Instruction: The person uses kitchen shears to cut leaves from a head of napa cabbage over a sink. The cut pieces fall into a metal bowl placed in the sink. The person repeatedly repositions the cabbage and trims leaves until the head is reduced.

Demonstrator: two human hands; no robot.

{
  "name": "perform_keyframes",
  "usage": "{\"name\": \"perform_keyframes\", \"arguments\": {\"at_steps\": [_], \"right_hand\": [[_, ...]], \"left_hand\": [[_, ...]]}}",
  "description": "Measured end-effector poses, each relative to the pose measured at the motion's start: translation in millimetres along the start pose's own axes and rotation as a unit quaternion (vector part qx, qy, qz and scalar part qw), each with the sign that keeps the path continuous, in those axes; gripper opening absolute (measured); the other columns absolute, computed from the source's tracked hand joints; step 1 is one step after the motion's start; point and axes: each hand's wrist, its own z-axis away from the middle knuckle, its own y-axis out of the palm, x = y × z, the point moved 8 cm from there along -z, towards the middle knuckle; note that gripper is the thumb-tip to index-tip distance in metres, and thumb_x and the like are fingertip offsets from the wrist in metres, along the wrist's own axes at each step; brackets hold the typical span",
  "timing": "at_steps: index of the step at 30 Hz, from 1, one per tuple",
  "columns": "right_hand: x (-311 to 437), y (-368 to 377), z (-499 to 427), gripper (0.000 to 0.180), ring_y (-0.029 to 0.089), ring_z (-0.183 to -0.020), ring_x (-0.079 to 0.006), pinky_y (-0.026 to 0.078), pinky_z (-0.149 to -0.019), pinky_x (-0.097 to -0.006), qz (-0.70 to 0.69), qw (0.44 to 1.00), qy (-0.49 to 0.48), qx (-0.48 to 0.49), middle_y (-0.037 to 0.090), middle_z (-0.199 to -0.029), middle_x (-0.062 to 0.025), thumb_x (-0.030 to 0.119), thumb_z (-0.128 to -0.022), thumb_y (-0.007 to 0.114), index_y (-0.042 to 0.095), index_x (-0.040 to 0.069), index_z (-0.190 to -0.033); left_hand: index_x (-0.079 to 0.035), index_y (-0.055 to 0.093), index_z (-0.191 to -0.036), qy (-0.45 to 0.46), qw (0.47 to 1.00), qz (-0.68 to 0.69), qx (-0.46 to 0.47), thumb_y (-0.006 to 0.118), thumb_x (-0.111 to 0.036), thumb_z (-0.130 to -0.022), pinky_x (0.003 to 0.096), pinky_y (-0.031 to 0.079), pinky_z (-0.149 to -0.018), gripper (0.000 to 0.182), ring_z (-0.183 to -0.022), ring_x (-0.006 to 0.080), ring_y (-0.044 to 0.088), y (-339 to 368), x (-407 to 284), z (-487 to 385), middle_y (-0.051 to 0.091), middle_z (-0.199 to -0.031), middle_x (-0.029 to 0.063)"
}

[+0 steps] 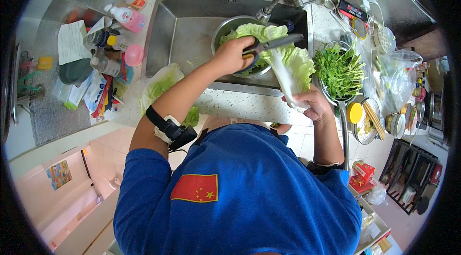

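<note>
My left hand grips the dark handles of a pair of scissors, whose blades point right across the upper part of a napa cabbage leaf. My right hand holds this leaf by its white base, above the sink's front edge. Beneath the leaf and scissors, a round metal bowl stands in the stainless steel sink with pale green leaf pieces in it. The leaf, scissors and my left hand hide part of the bowl. Another cabbage leaf lies on the counter left of the sink, partly behind my left forearm.
Faucets reach over the sink's back edge. To the right stand a metal pan of green herbs, a yellow lid, chopsticks on a dish and a plastic bag. Bottles and packets crowd the left counter.
</note>
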Motion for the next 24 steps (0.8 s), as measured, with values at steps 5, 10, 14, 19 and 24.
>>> {"name": "perform_keyframes", "arguments": {"at_steps": [5,10,14,19,24], "right_hand": [[-0.5,6.1,-1.1,0.053,0.063,-0.086,-0.0287,0.050,-0.079,-0.0356,0.010,1.000,0.010,0.024,0.061,-0.098,-0.0186,-0.002,-0.065,0.063,0.047,-0.006,-0.116],[-2.3,11.6,-3.3,0.057,0.064,-0.081,-0.0263,0.054,-0.066,-0.0304,0.004,0.999,0.011,0.042,0.060,-0.100,-0.0188,0.001,-0.064,0.064,0.046,-0.008,-0.117],[-2.0,12.0,-5.8,0.059,0.064,-0.080,-0.0251,0.055,-0.062,-0.0287,-0.001,0.999,0.016,0.035,0.060,-0.100,-0.0200,0.002,-0.062,0.065,0.045,-0.008,-0.117],[-2.8,13.8,-6.5,0.060,0.064,-0.079,-0.0243,0.056,-0.061,-0.0286,-0.022,0.999,0.020,0.036,0.060,-0.101,-0.0212,0.001,-0.062,0.066,0.045,-0.008,-0.117],[-5.1,17.2,-9.3,0.057,0.065,-0.083,-0.0230,0.055,-0.055,-0.0254,-0.056,0.996,0.016,0.068,0.060,-0.100,-0.0235,0.001,-0.065,0.066,0.045,-0.010,-0.116]], "left_hand": [[-0.005,0.052,-0.084,0.052,0.998,-0.030,-0.016,0.067,-0.012,-0.069,0.0418,0.046,-0.063,0.021,-0.077,0.0363,0.058,6.3,-12.3,1.9,0.058,-0.077,0.0141],[-0.004,0.056,-0.087,-0.024,0.995,0.078,0.057,0.080,-0.006,-0.062,0.0277,0.047,-0.071,0.035,-0.076,0.0107,0.057,7.5,7.9,1.5,0.062,-0.081,0.0032],[-0.005,0.057,-0.086,-0.031,0.991,0.108,0.065,0.079,-0.008,-0.063,0.0278,0.047,-0.070,0.032,-0.074,0.0118,0.057,2.5,6.0,3.6,0.062,-0.080,0.0036],[-0.005,0.057,-0.085,-0.043,0.994,0.082,0.053,0.079,-0.010,-0.065,0.0277,0.047,-0.068,0.030,-0.073,0.0109,0.057,-6.9,6.1,2.8,0.062,-0.079,0.0028],[-0.005,0.056,-0.085,-0.034,0.988,0.149,0.014,0.078,-0.010,-0.066,0.0267,0.046,-0.067,0.029,-0.072,0.0095,0.056,-13.6,3.2,4.8,0.061,-0.079,0.0021]]}}
